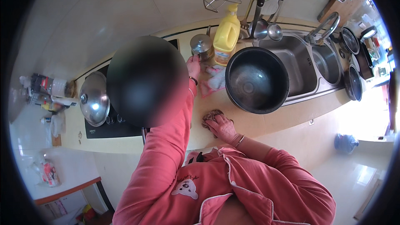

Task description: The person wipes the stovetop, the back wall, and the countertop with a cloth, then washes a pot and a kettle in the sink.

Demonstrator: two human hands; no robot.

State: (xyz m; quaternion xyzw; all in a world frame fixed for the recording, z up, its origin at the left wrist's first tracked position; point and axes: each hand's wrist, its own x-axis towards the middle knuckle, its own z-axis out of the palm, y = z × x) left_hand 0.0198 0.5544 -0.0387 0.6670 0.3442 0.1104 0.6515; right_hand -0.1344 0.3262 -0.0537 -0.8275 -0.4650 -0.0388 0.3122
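My left hand (194,66) reaches across the counter, its fingers at the near side of a small glass jar (203,50) with a lid and a handle-like piece sticking up. They seem to grip the jar's edge. Under my right hand (224,128) a crumpled brown patterned cloth (212,118) is pressed to the countertop (200,140). A white and pink cloth (214,79) lies between my hands and a yellow pump bottle (227,37). To the right of the cloth sits a large dark inner pot (257,81), partly over the sink edge.
A double steel sink (290,59) with a faucet (325,29) is at the right. Ladles (275,32) and spatulas hang at the back wall. On the left, a steel lid (95,98) rests on a black cooktop (115,132), partly hidden by a blurred round patch. Bottles (59,87) stand farther left.
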